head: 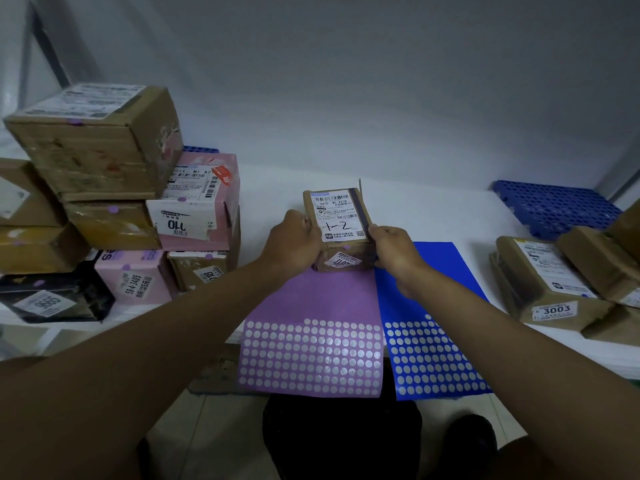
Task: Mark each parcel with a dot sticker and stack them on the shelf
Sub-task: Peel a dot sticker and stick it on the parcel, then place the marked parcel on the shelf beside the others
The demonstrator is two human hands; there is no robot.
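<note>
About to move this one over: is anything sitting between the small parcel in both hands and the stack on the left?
Nothing visible does. The small parcel is held by the left hand and right hand above the purple sticker sheet; the white shelf surface between it and the left stack shows only bare top.

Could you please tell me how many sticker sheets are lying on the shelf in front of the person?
2. The purple sticker sheet lies under the left forearm, its far end beneath the held parcel. The blue sticker sheet lies beside it, under the right forearm. None seems hidden.
</note>
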